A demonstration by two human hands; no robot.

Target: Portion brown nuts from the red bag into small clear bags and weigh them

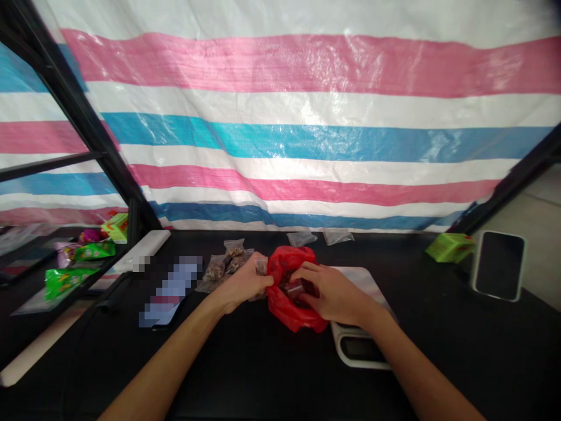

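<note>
Red plastic bag (291, 316) gripped at its left rim by the left hand (245, 278); thumb pressed to the red film, fingers mostly hidden. Right hand (322, 289) put into the bag's mouth from the right, fingers bent and spread around a dark, translucent reddish item (298, 288); whether it is clamped cannot be told. Brown contents partly seen inside, too shadowed to be identified. Bag set mid-table, mouth held open, on the black tabletop (263, 374).

White scale (363, 363) placed just right of the bag, partly covered by the right forearm; its display is seen as dark. Just left of the left hand, small clear bags filled with brown pieces (215, 268) are bunched together, partly overlapped by that hand. Farther left, a phone (170, 292) is laid at a slant, its screen pixelated. Beyond it, a long white bar (146, 245) is placed, with a black cable (116, 289) run nearby.

Behind the red bag, two flat clear bags (301, 238) are laid near the table's back edge. At far right, a green box (449, 248) is set beside a white-framed dark panel (499, 266), stood tilted. At far left, green packets (70, 282) are seen past the black frame (87, 123). Background filled by striped sheeting (307, 140) in pink, white and blue.
</note>
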